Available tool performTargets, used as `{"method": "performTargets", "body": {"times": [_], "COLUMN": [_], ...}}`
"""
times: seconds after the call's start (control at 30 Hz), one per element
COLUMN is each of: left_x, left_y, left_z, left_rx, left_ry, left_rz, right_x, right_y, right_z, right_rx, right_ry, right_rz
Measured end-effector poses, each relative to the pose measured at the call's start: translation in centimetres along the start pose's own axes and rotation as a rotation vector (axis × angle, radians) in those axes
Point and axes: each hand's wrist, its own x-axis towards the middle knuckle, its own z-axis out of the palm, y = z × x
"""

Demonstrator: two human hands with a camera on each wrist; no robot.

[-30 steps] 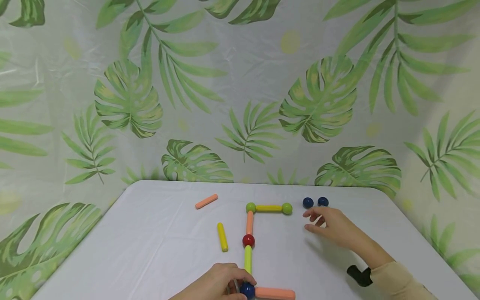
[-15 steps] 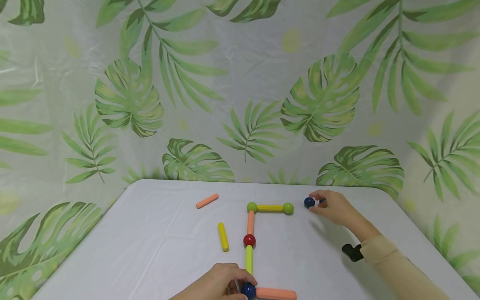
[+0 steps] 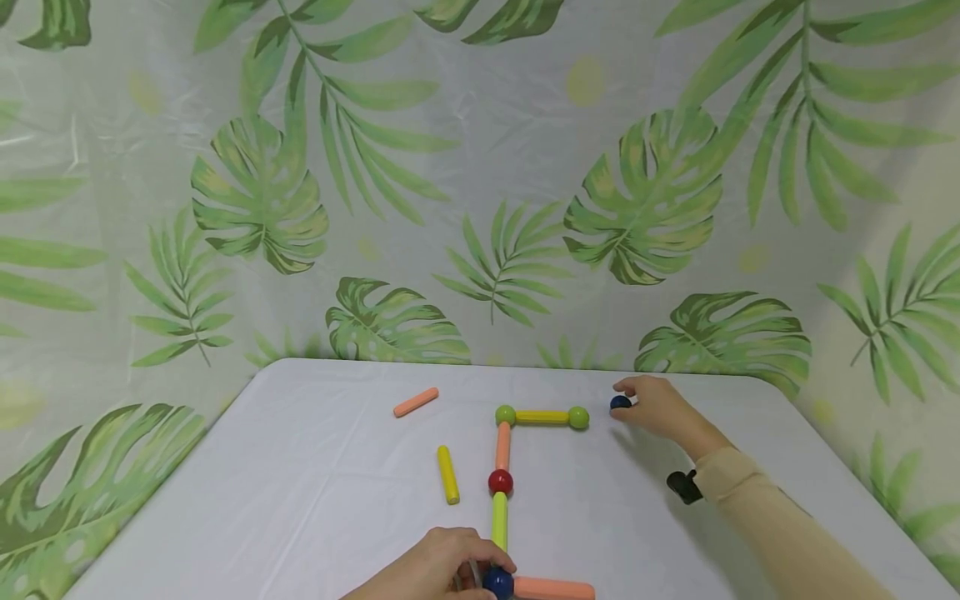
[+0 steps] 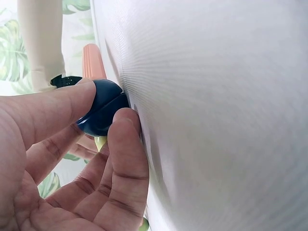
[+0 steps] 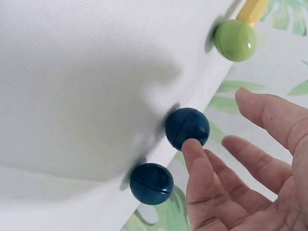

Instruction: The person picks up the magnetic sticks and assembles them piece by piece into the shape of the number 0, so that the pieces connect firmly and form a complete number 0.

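With thumb and fingers, my left hand [image 3: 450, 562] pinches a dark blue ball [image 4: 102, 103] at the near end of a joined chain of sticks and balls. A salmon stick [image 3: 555, 589] runs rightward from that ball, and a lime stick [image 3: 500, 518] leads away to a red ball [image 3: 500, 482]. At the far right, my right hand [image 3: 660, 407] reaches over two loose dark blue balls. Its fingers are spread, one fingertip overlapping the nearer-to-chain blue ball [image 5: 185, 126] in the right wrist view. The other blue ball [image 5: 152, 184] sits beside it, hidden by the hand in the head view.
Beyond the red ball, the chain continues with a salmon stick [image 3: 503, 446], a green ball [image 3: 506, 415], a yellow stick [image 3: 542, 417] and another green ball [image 3: 578, 417]. Left of it lie a loose yellow stick [image 3: 447, 475] and a loose salmon stick [image 3: 416, 402] on the white table [image 3: 300, 500].
My right hand has moved away from me to the two loose blue balls, then slightly left over them. The left hand keeps its hold and the chain stays in place.
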Motion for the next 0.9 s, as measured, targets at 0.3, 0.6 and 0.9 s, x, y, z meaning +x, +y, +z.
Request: {"method": "performTargets", "body": {"times": [0.3,0.6,0.9], "left_x": [0.1,0.1,-1.1], "left_y": [-0.2,-0.4,6.3], "left_z": [0.0,0.3,-1.3], "left_rx": [-0.029,0.011,-0.051], "left_ry": [-0.006,-0.011,0.016], "left_rz": [0.000,0.006,-0.103], "right_x": [1.1,1.1,-1.3], "right_y": [0.1,-0.2,-0.4], "right_z": [0.6,1.7,1.6], "right_rx": [-0.033,-0.069,0.022], "right_ry": [-0.002,-0.004,-0.030], "right_rz": [0.013,0.001,-0.071]}}
